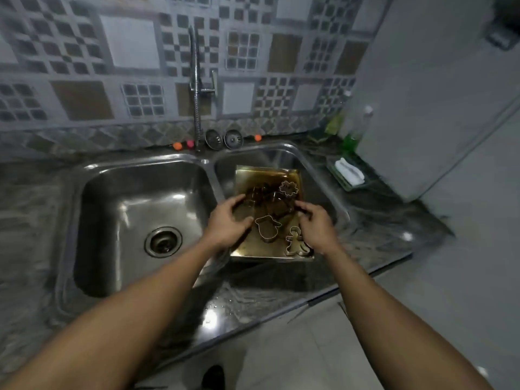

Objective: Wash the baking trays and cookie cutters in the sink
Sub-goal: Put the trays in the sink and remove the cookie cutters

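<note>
Seems an early step: gathering cookie cutters (267, 228) off the baking tray (253, 175), centre frame, in the sink's (92, 175) right basin. Reaching with left hand (228, 223) and right hand (316, 225), fingers half-curled; cannot tell whether either grips. Probably needs the tap (197, 80), upper centre, opened next.

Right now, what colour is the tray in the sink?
The rectangular metal baking tray is gold, stained brown; head view.

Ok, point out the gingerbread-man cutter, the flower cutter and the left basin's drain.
gingerbread-man cutter (294, 242), head view, its torso.
flower cutter (288, 188), head view, its centre.
left basin's drain (163, 242), head view, strainer middle.
</note>
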The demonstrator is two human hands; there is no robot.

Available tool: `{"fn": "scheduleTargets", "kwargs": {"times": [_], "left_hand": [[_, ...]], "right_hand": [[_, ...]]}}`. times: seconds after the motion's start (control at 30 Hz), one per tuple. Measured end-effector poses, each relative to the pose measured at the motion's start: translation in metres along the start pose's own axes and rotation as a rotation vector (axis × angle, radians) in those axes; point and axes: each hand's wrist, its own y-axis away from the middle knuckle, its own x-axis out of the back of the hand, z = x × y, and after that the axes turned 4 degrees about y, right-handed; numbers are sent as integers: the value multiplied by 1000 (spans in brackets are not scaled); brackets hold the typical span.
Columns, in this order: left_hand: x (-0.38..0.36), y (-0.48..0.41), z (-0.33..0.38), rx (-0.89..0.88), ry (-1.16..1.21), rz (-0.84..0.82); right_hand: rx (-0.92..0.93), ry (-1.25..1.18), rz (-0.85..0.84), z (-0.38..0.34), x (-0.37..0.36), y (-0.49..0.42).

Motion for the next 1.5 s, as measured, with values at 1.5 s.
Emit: {"fn": "scheduleTargets", "kwargs": {"times": [1.5], "left_hand": [[-141,-207,-122,551,-39,319]], "right_hand": [[-77,69,-550,149,-100,-267]]}}
